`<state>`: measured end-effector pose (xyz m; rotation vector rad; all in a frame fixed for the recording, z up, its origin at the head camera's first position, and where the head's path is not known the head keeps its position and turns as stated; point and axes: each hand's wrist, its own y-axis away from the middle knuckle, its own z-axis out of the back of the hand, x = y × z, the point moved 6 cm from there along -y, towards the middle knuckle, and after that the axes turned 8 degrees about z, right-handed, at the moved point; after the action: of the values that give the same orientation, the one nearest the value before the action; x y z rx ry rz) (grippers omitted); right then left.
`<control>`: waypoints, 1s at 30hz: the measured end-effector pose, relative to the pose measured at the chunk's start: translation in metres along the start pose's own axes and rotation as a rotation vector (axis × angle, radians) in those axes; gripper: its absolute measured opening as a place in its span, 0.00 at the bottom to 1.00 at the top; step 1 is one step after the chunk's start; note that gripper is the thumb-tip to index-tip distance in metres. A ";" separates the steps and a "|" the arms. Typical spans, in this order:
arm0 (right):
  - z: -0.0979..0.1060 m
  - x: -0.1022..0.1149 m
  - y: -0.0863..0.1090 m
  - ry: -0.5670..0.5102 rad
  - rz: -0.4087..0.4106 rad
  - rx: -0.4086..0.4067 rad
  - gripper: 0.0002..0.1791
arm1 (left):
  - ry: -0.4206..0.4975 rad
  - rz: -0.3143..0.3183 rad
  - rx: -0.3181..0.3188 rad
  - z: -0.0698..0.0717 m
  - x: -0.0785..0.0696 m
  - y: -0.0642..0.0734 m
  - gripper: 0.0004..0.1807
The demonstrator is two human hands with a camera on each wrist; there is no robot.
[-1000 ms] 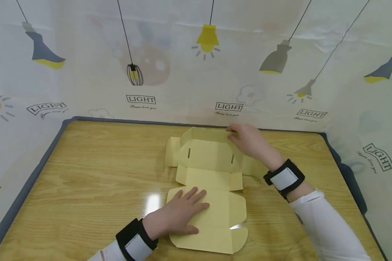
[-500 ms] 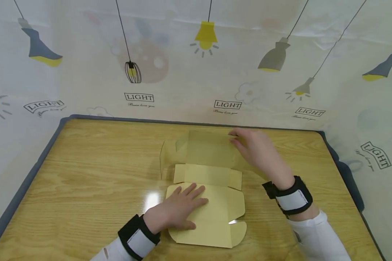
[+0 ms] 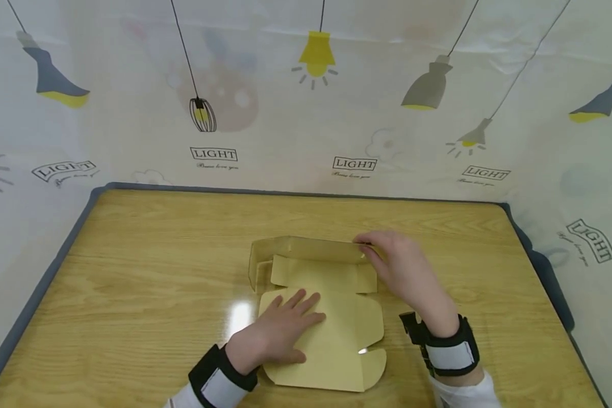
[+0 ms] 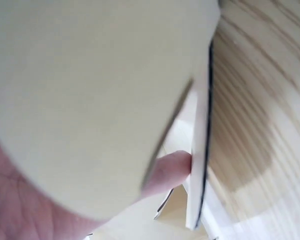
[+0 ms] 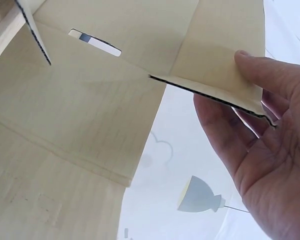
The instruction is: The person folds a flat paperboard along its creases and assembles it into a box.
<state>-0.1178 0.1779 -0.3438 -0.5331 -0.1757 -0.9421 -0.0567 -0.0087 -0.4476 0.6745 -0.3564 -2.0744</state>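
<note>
A pale-yellow cardboard box blank [image 3: 336, 340], partly folded, lies on the wooden table. My left hand [image 3: 280, 328] rests on its near panel with the fingers spread. In the left wrist view the thumb [image 4: 167, 172] of that hand touches the edge of a side flap [image 4: 90, 100]. At the far end my right hand [image 3: 405, 275] pinches the edge of the raised far panel [image 3: 316, 249] between thumb and fingers. The right wrist view shows this grip on an end flap [image 5: 217, 45], and a slot in the panel [image 5: 155, 30]. The panel's right wing is hidden behind the right hand.
The wood-grain table [image 3: 158, 272] spreads out on both sides of the cardboard. Its grey edging [image 3: 224, 190] meets a white backdrop sheet [image 3: 275, 147] printed with lamps. Black straps [image 3: 449, 348] circle both wrists.
My right hand has drawn the far panel up and towards me, so it now leans over the section before it. The left hand has stayed in place on the near panel.
</note>
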 end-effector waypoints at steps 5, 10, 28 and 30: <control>-0.004 -0.002 0.005 0.002 -0.002 -0.031 0.10 | 0.005 -0.002 0.002 -0.004 0.001 0.000 0.43; -0.011 -0.003 0.008 -0.004 -0.004 -0.028 0.11 | 0.009 -0.012 0.003 -0.010 0.003 0.002 0.44; -0.016 -0.010 0.004 0.023 0.012 -0.027 0.17 | -0.003 -0.022 -0.031 -0.003 0.003 -0.001 0.44; -0.017 -0.009 0.006 0.028 0.021 -0.020 0.17 | -0.008 -0.018 -0.033 -0.004 0.003 -0.001 0.44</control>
<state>-0.1202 0.1787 -0.3642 -0.5386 -0.1354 -0.9310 -0.0560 -0.0109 -0.4525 0.6524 -0.3212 -2.0957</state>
